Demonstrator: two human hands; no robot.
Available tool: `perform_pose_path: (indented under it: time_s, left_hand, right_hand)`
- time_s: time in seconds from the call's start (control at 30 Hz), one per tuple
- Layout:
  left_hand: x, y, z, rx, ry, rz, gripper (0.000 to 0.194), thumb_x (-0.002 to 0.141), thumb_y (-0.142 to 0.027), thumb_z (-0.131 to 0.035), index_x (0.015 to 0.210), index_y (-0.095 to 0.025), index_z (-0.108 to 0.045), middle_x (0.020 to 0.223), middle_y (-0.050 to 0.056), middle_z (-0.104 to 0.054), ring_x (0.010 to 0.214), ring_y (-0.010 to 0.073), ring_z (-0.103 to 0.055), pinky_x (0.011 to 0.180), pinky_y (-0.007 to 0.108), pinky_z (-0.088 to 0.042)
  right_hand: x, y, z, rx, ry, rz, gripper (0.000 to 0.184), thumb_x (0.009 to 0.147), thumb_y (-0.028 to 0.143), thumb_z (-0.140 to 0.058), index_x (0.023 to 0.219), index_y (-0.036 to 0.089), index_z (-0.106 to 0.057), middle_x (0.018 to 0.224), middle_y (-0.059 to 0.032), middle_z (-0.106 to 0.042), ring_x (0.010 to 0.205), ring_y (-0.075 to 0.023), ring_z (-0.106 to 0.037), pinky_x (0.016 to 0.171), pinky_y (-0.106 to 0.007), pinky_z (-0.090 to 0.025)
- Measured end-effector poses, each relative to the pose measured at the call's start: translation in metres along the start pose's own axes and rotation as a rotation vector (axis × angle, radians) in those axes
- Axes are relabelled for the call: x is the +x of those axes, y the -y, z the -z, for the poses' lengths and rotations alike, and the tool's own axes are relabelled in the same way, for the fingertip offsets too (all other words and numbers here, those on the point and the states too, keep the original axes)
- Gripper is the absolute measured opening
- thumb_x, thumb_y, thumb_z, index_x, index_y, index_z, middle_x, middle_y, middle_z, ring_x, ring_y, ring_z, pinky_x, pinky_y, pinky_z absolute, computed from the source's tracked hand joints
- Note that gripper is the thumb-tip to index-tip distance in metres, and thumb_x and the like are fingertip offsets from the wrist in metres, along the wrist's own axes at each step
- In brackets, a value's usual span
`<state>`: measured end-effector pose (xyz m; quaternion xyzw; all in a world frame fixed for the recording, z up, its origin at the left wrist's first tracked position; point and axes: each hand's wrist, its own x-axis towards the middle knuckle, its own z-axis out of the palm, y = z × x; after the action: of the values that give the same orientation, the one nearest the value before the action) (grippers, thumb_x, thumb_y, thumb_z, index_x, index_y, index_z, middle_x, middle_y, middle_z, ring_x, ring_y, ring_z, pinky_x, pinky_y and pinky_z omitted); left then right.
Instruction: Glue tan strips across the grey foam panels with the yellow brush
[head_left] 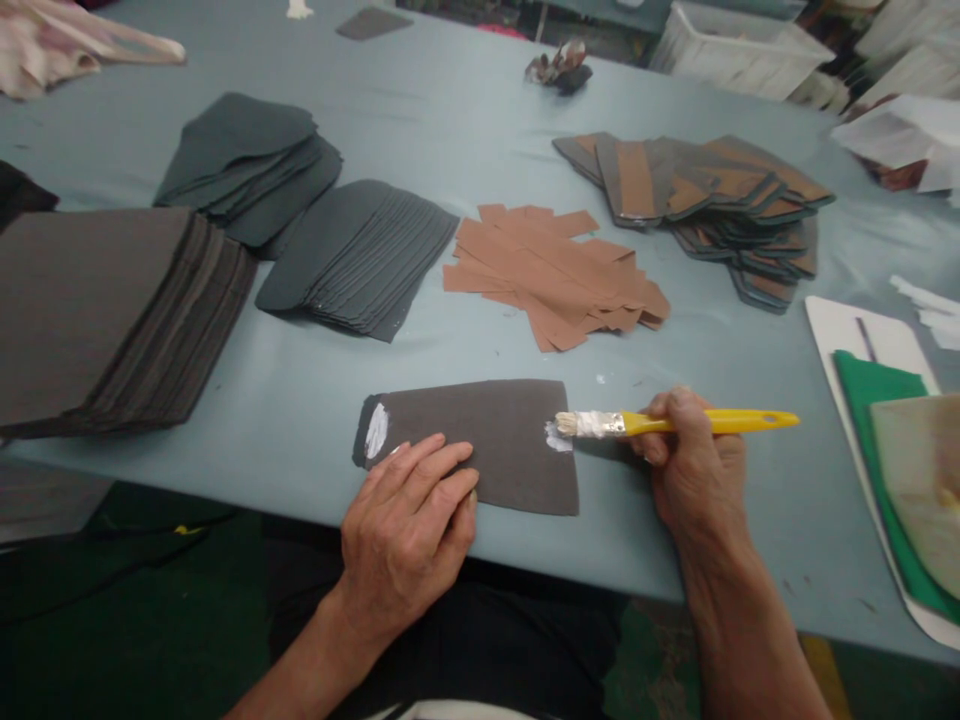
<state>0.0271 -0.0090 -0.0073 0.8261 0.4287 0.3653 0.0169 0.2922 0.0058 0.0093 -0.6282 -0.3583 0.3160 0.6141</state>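
A dark grey sheet of flat material (480, 445) lies on the table, with a smear of white paste at each end, one at the left (376, 431) and one at the right (559, 437). My left hand (405, 530) rests flat on the sheet's lower left part, fingers pressing down without gripping. My right hand (694, 470) is closed around a yellow-handled paintbrush (709, 422). The brush's white-coated bristles (589, 424) touch the sheet's right end.
The pale blue-grey table (480, 120) holds stacks of dark sheets (97, 320), (356, 258), loose tan strips (555, 280), and dark pieces with tan strips (697, 190). A white board with green sheeting (877, 420) lies at right. A white crate (739, 50) stands beyond the table.
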Motion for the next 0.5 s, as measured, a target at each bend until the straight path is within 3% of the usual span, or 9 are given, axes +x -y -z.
perform_pose_path:
  time_s: [0.5]
  left_hand:
    - [0.0007,0.0001,0.0009,-0.013,0.012,0.0,0.017,0.092,-0.011,-0.068,0.104,-0.023,-0.068,0.117,0.004,-0.081,0.116,0.0261,-0.075,0.106,0.042,-0.054]
  right_hand:
    - [-0.0004,-0.001,0.0011,-0.013,0.008,-0.01,0.038,0.093,0.056,-0.07,0.075,0.024,-0.059,0.046,0.0095,-0.04,0.044,-0.0097,-0.038,0.046,-0.024,-0.03]
